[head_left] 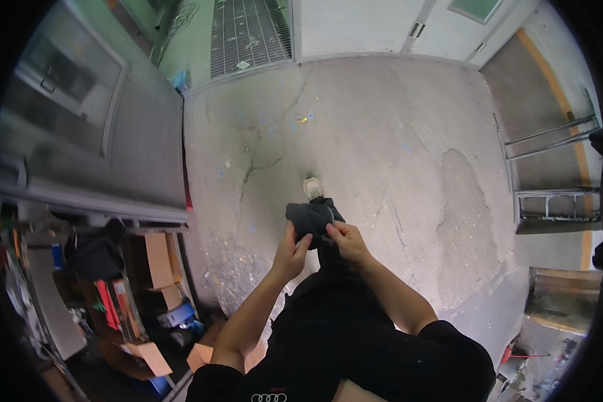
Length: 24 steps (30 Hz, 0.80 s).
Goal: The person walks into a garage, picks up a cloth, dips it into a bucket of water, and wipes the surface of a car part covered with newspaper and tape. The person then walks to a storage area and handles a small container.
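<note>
A dark grey, folded piece of cloth (308, 218) is held up in front of my body; its exact kind is hard to make out. My left hand (291, 254) grips its near left edge, thumb on top. At the right edge, my right hand (348, 242) pinches the fabric between thumb and fingers. Both hands are close together, with the cloth between them. Beyond it, one light-coloured shoe (313, 187) shows on the floor, and a dark trouser leg is partly hidden behind the cloth.
Cracked grey concrete floor (355, 134) spreads ahead, with small scraps on it. A grey cabinet (147, 147) stands left, above shelving with cardboard boxes (158, 260). A floor grate (251, 33) lies far left, white doors (355, 27) far ahead, and a metal rack (556, 205) right.
</note>
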Available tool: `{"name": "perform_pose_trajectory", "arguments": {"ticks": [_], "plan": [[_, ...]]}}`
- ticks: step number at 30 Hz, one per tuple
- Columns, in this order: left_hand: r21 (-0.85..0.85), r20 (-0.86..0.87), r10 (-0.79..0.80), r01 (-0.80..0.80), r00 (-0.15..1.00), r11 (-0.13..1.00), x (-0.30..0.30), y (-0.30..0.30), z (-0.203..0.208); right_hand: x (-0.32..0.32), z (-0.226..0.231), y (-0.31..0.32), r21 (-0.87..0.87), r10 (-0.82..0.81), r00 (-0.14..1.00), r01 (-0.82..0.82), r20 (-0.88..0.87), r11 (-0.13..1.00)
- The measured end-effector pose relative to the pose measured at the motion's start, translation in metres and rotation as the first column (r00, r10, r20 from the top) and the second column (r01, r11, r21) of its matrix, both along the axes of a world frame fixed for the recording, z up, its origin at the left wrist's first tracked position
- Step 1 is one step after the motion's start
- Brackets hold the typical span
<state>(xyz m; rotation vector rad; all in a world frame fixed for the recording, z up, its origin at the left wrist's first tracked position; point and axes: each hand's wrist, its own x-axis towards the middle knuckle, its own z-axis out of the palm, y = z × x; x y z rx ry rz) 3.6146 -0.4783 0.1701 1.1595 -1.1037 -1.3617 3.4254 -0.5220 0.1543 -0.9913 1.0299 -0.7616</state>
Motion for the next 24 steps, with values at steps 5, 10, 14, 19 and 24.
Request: {"name": "perform_pose_trajectory", "arguments": {"ticks": [5, 10, 14, 19, 24], "plan": [[-0.052, 0.204, 0.150, -0.143, 0.967, 0.988, 0.074, -0.168, 0.039, 0.038, 0.039, -0.207, 0.129, -0.139, 0.978, 0.119, 0.157, 0.984], [0.118, 0.294, 0.171, -0.213, 0.940, 0.970, 0.167, -0.300, 0.107, 0.067, 0.120, -0.400, -0.104, 0.182, 0.975, -0.169, 0.128, 0.980], [-0.028, 0.311, 0.399, -0.412, 0.862, 0.911, 0.226, -0.414, 0.123, 0.125, 0.140, -0.537, -0.258, 0.264, 0.964, -0.262, -0.028, 0.930], [-0.092, 0.225, 0.540, -0.534, 0.811, 0.840, 0.320, -0.582, 0.105, 0.207, 0.139, -0.726, -0.314, 0.176, 0.959, -0.242, -0.224, 0.918], [-0.088, 0.209, 0.419, -0.409, 0.884, 0.908, 0.413, -0.758, 0.145, 0.297, 0.186, -0.894, -0.353, 0.081, 0.871, -0.280, -0.485, 0.893]]}}
